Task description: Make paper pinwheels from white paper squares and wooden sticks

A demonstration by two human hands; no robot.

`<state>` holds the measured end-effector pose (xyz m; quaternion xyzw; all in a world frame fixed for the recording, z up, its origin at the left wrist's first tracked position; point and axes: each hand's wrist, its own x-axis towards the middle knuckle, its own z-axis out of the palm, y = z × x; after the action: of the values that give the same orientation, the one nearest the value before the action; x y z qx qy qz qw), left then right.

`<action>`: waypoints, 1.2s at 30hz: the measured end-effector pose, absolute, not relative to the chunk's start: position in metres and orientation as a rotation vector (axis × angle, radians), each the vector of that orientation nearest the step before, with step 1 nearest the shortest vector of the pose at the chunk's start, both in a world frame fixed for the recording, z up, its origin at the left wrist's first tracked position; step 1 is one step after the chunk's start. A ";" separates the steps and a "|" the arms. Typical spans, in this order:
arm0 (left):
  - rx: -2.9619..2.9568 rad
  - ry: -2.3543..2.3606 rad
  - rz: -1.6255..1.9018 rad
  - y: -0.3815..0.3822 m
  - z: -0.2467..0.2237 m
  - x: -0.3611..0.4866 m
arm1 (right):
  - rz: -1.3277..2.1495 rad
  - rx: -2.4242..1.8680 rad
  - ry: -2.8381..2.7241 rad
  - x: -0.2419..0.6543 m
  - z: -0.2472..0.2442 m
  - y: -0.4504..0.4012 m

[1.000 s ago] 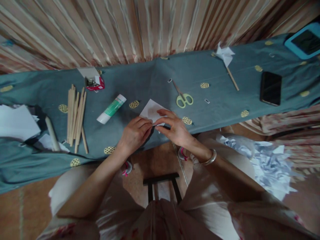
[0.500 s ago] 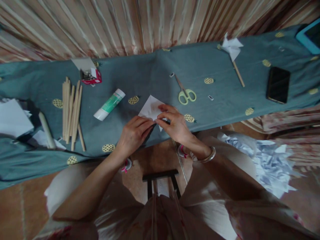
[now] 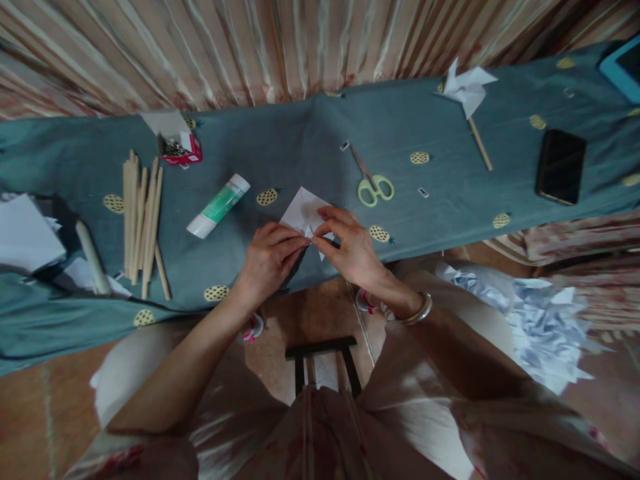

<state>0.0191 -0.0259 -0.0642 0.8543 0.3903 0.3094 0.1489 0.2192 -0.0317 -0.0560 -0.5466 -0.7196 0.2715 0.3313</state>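
Note:
A white sheet of paper point(image 3: 303, 203) lies at the table's near edge, turned with one corner pointing away from me. My left hand point(image 3: 270, 257) pinches its near edge from the left. From the right, my right hand point(image 3: 350, 248) pinches the paper close beside the left fingertips, its other fingers curled above the sheet. The fingertips nearly meet and partly hide the paper's near part. Just right of the hands lie scissors point(image 3: 374, 190) with light green handles. A green and white glue stick point(image 3: 219, 207) rests to the left.
Wooden sticks point(image 3: 143, 227) lie left, below a red box of small metal pins point(image 3: 180, 148). White paper sheets point(image 3: 30, 233) are stacked far left. A paper pinwheel point(image 3: 467, 90) on a stick and a phone point(image 3: 561, 167) lie right. Paper pieces point(image 3: 535, 327) fill a bag below.
Both hands stay at the paper's near edge with only slight finger movement. The whole view has shifted a little.

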 end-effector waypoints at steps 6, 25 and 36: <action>2.426 1.090 0.889 -0.024 -0.061 0.020 | 0.711 -1.420 -1.893 0.220 -0.057 -0.032; 2.432 1.072 0.870 -0.020 -0.060 0.021 | 0.661 -1.409 -1.900 0.218 -0.060 -0.037; 2.447 1.052 0.866 -0.019 -0.059 0.020 | 0.636 -1.415 -1.957 0.216 -0.060 -0.039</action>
<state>0.0198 -0.0191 -0.0594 0.8610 0.3702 0.3046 0.1698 0.2160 -0.0386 -0.0595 -0.5376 -0.7433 0.2414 0.3165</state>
